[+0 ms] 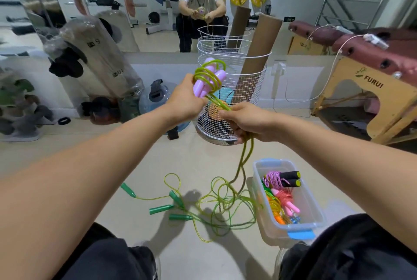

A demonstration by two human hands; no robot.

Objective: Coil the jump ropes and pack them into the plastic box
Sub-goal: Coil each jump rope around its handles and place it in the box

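Between the two raised hands runs a yellow-green jump rope point(242, 158), and the step in hand is coiling it. The left hand point(184, 101) grips the pair of lilac handles point(207, 83), with several finished turns of cord looped around them just above its fingers. The right hand point(244, 121), just beside and slightly below the left, is curled round the doubled cord, which hangs from it to a loose tangle on the floor. Below the right hand stands the plastic box point(312, 209), open and already holding several coiled ropes. Below the left hand, green-handled ropes point(161, 209) lie uncoiled on the floor. The next move probably calls for the right hand to feed more cord up and lay another turn around the handles while the left keeps the bundle firm. Cord strands on the floor overlap, so which loop belongs to which rope cannot be told. Fingertips of both hands are hidden behind handles and cord.
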